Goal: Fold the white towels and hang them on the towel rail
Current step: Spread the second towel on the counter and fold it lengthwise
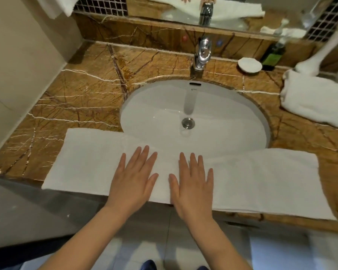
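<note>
Two flat palms, one long white terry towel point(82, 162), nothing gripped.
Left hand point(133, 182) and right hand point(192, 189) lie on the towel's middle, fingers straight and spread; it's folded into a strip along the front edge of the brown veined marble counter point(82, 90), overlapping the near rim of the white oval sink point(164, 106). Farther back: a loosely folded white towel point(314, 98) at right, chrome faucet point(202, 53), round white soap dish point(249, 64), dark green bottle point(272, 55).
</note>
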A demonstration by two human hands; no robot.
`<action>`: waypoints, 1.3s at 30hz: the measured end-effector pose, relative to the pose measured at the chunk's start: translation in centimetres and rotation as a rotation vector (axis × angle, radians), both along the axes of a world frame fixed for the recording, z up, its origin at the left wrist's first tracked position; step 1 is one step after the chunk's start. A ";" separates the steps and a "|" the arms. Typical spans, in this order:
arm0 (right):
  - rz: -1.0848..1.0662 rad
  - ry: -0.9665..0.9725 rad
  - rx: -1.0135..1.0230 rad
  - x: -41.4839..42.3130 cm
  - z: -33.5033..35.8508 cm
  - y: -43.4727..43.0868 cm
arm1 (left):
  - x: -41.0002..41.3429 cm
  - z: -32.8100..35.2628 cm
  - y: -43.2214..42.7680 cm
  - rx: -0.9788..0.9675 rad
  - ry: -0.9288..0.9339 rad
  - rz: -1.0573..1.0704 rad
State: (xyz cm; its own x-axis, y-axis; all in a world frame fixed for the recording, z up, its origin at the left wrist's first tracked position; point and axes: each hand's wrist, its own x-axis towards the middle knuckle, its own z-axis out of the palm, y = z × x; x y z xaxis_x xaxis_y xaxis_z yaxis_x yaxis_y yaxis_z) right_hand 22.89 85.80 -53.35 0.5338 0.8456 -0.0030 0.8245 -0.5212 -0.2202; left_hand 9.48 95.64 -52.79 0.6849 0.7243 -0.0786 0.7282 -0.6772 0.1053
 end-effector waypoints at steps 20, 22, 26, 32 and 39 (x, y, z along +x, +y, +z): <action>-0.183 0.068 -0.222 11.2 0.9 -7.1 | 5.3 2.2 -1.6 -0.152 0.181 -0.108; -0.207 0.124 -0.270 11.3 2.3 -7.6 | 5.8 4.4 -1.0 -0.181 0.190 -0.186; -0.413 0.262 -0.180 10.8 4.6 -9.0 | 7.8 7.3 1.0 -0.159 0.217 -0.404; -0.953 0.399 0.074 6.9 6.1 -10.3 | 11.9 9.1 4.3 -0.080 0.304 -0.697; -1.552 0.997 0.346 0.4 5.1 -8.0 | 15.8 7.4 6.4 -0.099 0.304 -1.024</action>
State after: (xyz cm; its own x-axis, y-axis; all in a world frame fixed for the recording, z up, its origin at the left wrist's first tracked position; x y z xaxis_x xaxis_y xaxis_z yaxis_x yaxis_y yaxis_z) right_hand 23.26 77.77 -48.24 0.6365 -0.2951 -0.7126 -0.7571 -0.4151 -0.5044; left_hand 25.28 102.04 -45.37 0.9047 -0.2029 -0.3746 -0.1769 -0.9788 0.1029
